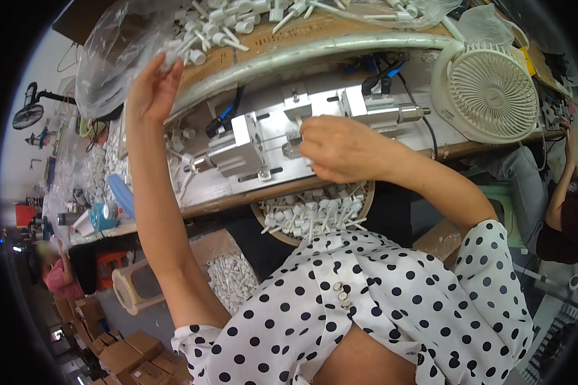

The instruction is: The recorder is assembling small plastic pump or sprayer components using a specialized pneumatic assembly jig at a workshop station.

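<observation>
My left hand [153, 91] is stretched forward to the near left edge of a pile of white plastic cap-and-stem pieces [221, 25]. Its thumb and fingers are apart, and white pieces show blurred at the fingertips. At the middle of a metal clamping fixture [245, 142], my right hand [340, 149] is curled closed, its fingers between the two metal blocks. What those fingers hold is hidden from this side. A small shiny, clear-looking part [291, 150] sits right beside them, next to thin metal rods.
A white fan [491, 93] stands on the bench at the right. Below the bench edge is a round basket [261, 218] of white pieces. A pale hose [314, 46] arcs behind the fixture. Another person's arm [561, 173] is at far right; cardboard boxes [132, 353] stand lower left.
</observation>
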Demonstrator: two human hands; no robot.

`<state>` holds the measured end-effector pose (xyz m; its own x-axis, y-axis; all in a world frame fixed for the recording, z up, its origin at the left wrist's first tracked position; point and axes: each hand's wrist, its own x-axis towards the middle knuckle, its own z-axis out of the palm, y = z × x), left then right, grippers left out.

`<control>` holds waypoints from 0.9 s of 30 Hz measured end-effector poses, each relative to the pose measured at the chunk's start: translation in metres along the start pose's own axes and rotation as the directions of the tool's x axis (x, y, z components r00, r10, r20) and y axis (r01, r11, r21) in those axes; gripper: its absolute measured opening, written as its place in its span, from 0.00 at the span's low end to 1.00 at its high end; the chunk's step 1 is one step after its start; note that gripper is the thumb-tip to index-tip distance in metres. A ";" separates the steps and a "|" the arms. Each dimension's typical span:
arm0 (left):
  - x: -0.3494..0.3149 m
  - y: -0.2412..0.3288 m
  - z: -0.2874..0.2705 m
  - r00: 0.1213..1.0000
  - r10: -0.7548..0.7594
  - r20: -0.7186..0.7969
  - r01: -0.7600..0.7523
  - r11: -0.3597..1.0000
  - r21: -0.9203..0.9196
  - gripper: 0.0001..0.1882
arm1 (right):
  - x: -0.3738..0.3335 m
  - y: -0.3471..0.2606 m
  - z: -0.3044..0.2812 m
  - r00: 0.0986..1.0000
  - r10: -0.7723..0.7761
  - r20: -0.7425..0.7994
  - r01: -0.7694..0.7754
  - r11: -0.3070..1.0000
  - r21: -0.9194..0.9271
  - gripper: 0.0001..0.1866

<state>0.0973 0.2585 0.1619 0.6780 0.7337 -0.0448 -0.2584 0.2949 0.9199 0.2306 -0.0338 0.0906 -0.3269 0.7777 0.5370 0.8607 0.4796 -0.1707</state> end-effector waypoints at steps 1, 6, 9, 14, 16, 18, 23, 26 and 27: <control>-0.007 -0.004 -0.001 0.993 0.005 -0.121 -0.020 0.992 -0.123 0.12 | 0.001 0.000 0.000 1.000 0.014 -0.028 -0.014 1.000 -0.022 0.06; -0.052 -0.019 0.008 0.998 0.042 0.038 -0.037 0.992 -0.121 0.12 | 0.005 -0.001 -0.002 0.994 0.093 0.059 -0.094 0.996 0.008 0.06; -0.090 -0.040 0.024 0.977 0.163 0.137 -0.164 0.986 0.002 0.13 | 0.012 0.011 -0.020 0.981 0.125 0.152 -0.150 0.975 0.164 0.11; -0.153 -0.093 0.051 0.938 0.314 0.146 -0.346 0.868 0.356 0.14 | 0.057 0.100 -0.059 0.935 0.288 -0.207 -0.330 0.920 -0.211 0.09; -0.169 -0.111 0.062 0.913 0.359 0.195 -0.408 0.768 0.494 0.14 | 0.076 0.145 -0.062 0.865 0.463 -0.194 -0.496 0.730 -0.470 0.08; -0.178 -0.124 0.070 0.846 0.435 0.307 -0.522 0.561 0.643 0.15 | 0.076 0.172 -0.053 0.850 0.466 -0.245 -0.526 0.745 -0.410 0.08; -0.179 -0.148 0.081 0.812 0.435 0.389 -0.559 0.388 0.733 0.15 | 0.050 0.171 -0.072 0.835 0.501 -0.228 -0.551 0.753 -0.361 0.08; -0.170 -0.155 0.085 0.765 0.455 0.455 -0.606 0.274 0.747 0.14 | 0.031 0.142 -0.094 0.800 0.593 -0.098 -0.591 0.748 -0.301 0.09; -0.168 -0.157 0.086 0.723 0.485 0.491 -0.633 0.182 0.752 0.14 | 0.023 0.129 -0.097 0.814 0.580 -0.041 -0.570 0.781 -0.257 0.10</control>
<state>0.0831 0.0361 0.0591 0.7030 0.3732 0.6055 0.0412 -0.8712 0.4892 0.3724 0.0066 0.1611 0.2494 0.8940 0.3723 0.9584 -0.1729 -0.2270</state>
